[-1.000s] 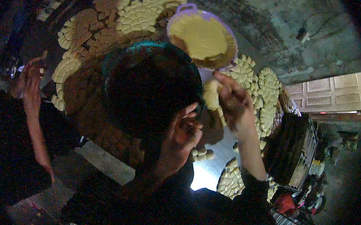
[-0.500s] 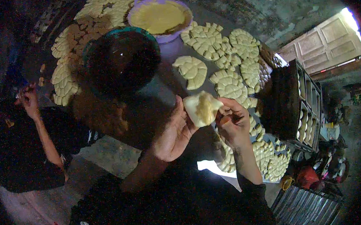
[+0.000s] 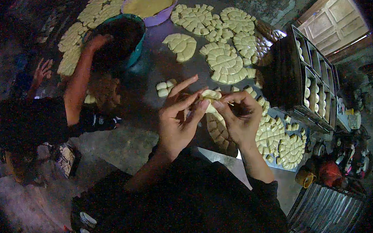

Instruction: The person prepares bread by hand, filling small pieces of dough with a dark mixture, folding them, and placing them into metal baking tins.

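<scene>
My left hand (image 3: 182,117) and my right hand (image 3: 238,113) meet near the middle of the view, pinching a pale piece of dough (image 3: 212,96) between fingertips and thumbs, its top partly folded over. The dough's lower part hangs below my thumbs. Behind my hands, small smooth dough lumps (image 3: 164,87) lie on the dark metal table (image 3: 157,71). Scored dough slabs (image 3: 224,64) cover much of its right side, and more cut pieces (image 3: 286,146) sit beside my right forearm. Farther back are a purple basin (image 3: 160,18) of yellow paste and a teal basin (image 3: 138,50) with dark contents.
A co-worker (image 3: 31,118) stands at my left, one arm reaching into the teal basin. To the right are a dark rack (image 3: 313,77) holding rows of dough balls, a door (image 3: 327,20), a corrugated metal piece (image 3: 323,211) and cluttered pots and bags (image 3: 328,169).
My hands drew back from the teal basin with the dough, which showed yellow paste on it and is now folded between my fingers. The co-worker's arm has moved into the basin.
</scene>
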Available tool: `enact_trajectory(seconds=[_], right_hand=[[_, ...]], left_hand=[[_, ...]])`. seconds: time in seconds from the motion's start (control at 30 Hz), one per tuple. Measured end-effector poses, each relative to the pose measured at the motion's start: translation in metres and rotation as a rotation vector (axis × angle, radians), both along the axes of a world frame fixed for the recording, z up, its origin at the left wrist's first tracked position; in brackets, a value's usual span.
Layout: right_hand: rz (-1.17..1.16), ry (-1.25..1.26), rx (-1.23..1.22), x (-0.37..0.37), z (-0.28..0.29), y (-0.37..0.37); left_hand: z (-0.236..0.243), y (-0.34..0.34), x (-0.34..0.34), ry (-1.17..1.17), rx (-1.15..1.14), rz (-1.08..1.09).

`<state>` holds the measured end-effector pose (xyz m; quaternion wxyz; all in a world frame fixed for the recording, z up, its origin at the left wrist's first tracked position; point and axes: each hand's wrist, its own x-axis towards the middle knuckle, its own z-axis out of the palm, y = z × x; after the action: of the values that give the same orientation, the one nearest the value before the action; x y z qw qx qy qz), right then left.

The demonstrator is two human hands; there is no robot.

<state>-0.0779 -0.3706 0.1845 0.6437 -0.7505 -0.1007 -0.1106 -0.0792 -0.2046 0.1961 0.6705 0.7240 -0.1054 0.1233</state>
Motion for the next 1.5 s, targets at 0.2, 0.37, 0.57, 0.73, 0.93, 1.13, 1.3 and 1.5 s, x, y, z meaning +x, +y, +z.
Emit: enact_trajectory(seconds=[0.2,0.37,0.57,0.73,0.93,1.13,1.3,1.5], right_hand=[[0.086,-0.491,-0.483,-0.035,0.034,0.004],[0.102,-0.698,-0.469,-0.044,0.035,-0.019],[0.231,-0.434,-0.164,-0.048,0.049,-0.046],[0.27,-0.453,-0.302,-0.052,0.051,-0.053],[0.318,-0.261,-0.14,-0.046,0.044,-0.051],[0.429,-0.23,-0.238,-0.037,0.04,-0.033],[0.405,-0.168,-0.546,-0.018,0.004,-0.013],[0.369,0.261,-0.114,-0.007,-0.076,0.041]], left_hand=[[-0.003,-0.018,-0.025,0.336,-0.347,0.099],[0.01,-0.02,-0.038,0.193,0.015,0.038],[0.03,-0.032,-0.05,-0.014,0.273,0.006],[-0.01,-0.025,-0.066,0.053,0.017,-0.123],[-0.046,-0.02,-0.071,0.13,-0.12,-0.269],[-0.032,-0.024,-0.059,0.337,-0.785,-0.359],[-0.058,0.011,-0.055,0.763,-0.761,-0.395],[-0.126,0.036,-0.039,0.801,-0.534,-0.138]])
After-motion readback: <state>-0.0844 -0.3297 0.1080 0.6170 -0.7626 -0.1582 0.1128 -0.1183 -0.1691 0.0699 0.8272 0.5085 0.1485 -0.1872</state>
